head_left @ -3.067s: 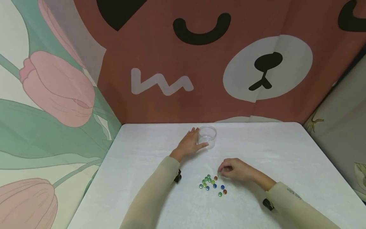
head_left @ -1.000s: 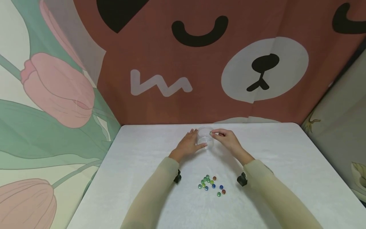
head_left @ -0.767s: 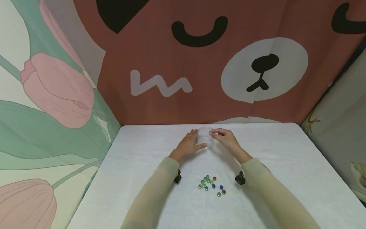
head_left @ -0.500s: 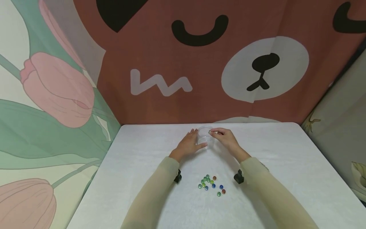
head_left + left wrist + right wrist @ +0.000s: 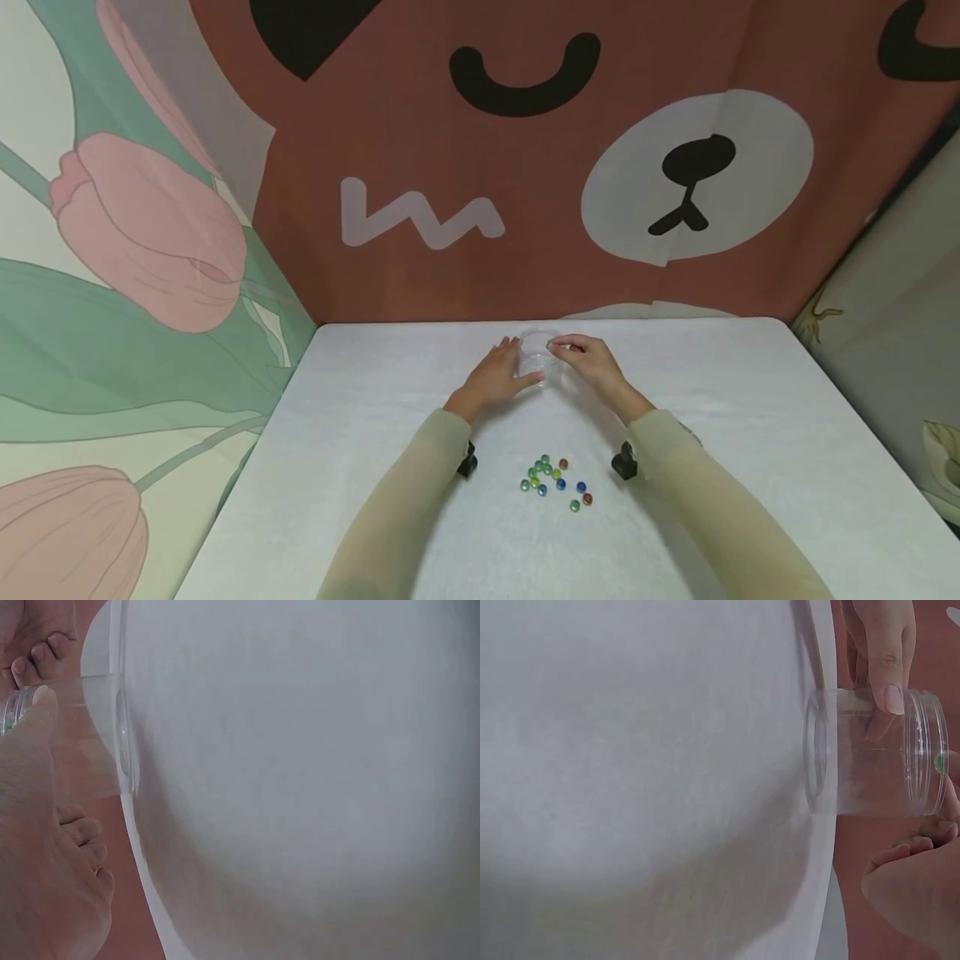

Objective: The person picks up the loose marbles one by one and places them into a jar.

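Note:
A clear plastic jar (image 5: pixel 537 360) with a threaded mouth stands upright near the table's far edge. My left hand (image 5: pixel 491 379) holds it from the left, thumb across the near side and fingers behind. At the jar's mouth my right hand (image 5: pixel 596 367) pinches a green marble (image 5: pixel 940 763) between thumb and fingertips. In the right wrist view the marble shows right at the rim, and no marble lies in the jar below it. Nearer the front, several loose marbles, green, yellow, blue and reddish, including one blue marble (image 5: pixel 561 484), lie scattered on the table.
The white table (image 5: pixel 360 467) meets a brown wall hanging (image 5: pixel 420 283) printed with a bear at the back. A flowered hanging (image 5: pixel 150 242) borders the left, and a pale one (image 5: pixel 900 333) the right. Both wrists carry small black devices.
From beside the loose marbles, my right hand has moved up and left to the jar's mouth, carrying the green marble. It barely shifts over the last second. The left hand stays on the jar.

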Demonstrator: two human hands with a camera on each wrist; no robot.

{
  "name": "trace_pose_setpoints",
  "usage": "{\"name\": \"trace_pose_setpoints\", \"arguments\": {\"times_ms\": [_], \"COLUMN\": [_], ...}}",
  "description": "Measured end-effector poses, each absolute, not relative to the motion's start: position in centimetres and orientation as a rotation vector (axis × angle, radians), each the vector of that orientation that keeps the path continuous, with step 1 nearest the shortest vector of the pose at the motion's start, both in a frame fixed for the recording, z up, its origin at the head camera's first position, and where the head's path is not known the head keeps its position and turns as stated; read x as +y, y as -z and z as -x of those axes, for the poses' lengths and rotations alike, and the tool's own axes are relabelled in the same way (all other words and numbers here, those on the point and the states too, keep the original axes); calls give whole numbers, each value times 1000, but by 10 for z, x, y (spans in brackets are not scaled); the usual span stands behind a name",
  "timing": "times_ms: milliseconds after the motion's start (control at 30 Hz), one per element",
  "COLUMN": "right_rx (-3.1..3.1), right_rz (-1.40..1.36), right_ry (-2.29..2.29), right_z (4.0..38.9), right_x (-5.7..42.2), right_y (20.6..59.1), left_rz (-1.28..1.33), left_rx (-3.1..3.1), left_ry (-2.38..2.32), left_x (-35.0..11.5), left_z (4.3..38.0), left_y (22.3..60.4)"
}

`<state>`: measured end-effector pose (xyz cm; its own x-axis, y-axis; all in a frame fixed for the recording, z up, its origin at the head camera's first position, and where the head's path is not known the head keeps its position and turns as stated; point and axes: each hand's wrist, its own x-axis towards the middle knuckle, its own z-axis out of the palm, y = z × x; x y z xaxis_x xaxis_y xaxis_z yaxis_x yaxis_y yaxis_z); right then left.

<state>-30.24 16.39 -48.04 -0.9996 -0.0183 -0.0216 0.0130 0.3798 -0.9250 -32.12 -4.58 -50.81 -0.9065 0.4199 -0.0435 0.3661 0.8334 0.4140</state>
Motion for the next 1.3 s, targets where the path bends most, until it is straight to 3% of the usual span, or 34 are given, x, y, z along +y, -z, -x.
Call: {"name": "trace_pose_setpoints", "arguments": {"times_ms": [733,1300], "right_rx": [2501,2271], "right_rz": [56,328], "right_ry": [1691,1596], "right_z": [295,269], "right_x": [179,202], "right_y": [477,484], "left_rz": [-664,-616], "left_rx": [2872,2860], "left_ry": [-620,-635], "left_x": [-48,-47], "left_z": [326,323], "left_y": [505,506]}}
